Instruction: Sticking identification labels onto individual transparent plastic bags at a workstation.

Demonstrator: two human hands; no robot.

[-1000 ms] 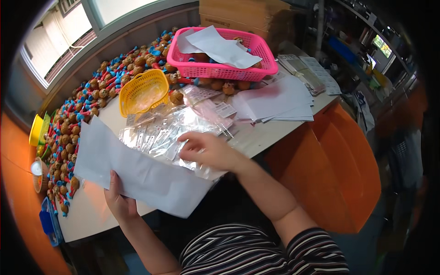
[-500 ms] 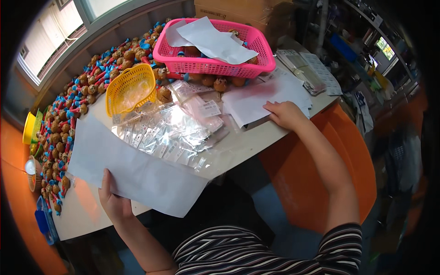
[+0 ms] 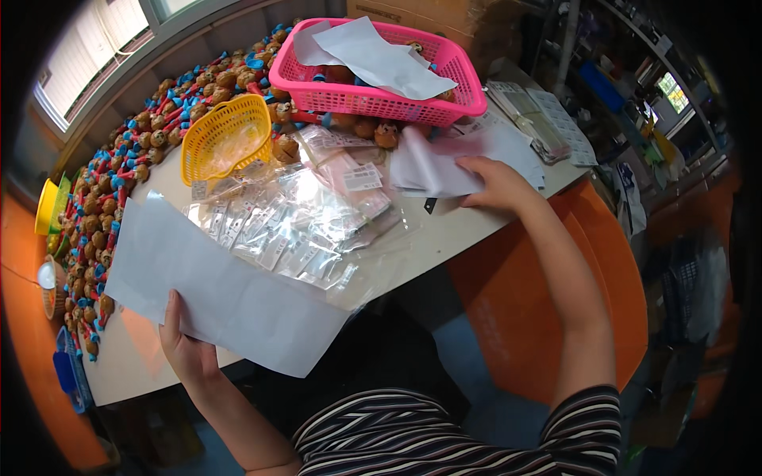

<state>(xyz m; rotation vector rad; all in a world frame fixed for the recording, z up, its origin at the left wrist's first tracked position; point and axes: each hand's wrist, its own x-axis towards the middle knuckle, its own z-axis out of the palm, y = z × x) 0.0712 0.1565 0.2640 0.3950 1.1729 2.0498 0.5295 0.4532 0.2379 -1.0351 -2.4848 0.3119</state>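
My left hand (image 3: 188, 343) grips the lower edge of a large white sheet of paper (image 3: 226, 289), thumb on top. This sheet is tilted over the near left part of the table. My right hand (image 3: 502, 189) is closed on the near edge of another white sheet (image 3: 432, 181), which curls up and is blurred by motion. More white paper (image 3: 512, 151) lies flat under and beyond that hand. Between the two hands spreads a pile of clear plastic bags (image 3: 278, 238) with small labelled pieces, beside a pinkish stack of bags (image 3: 349, 186).
A pink basket (image 3: 357, 101) at the back holds brown round toys and loose white sheets (image 3: 385, 59). Left of it stands a yellow basket (image 3: 226, 139). Many brown, red and blue toys (image 3: 103, 214) line the table's far left. An orange bin (image 3: 548, 293) adjoins the right edge.
The sheet at my right hand has lifted from lying flat and now bends upward toward the pink basket. My left hand with its sheet has shifted slightly left.
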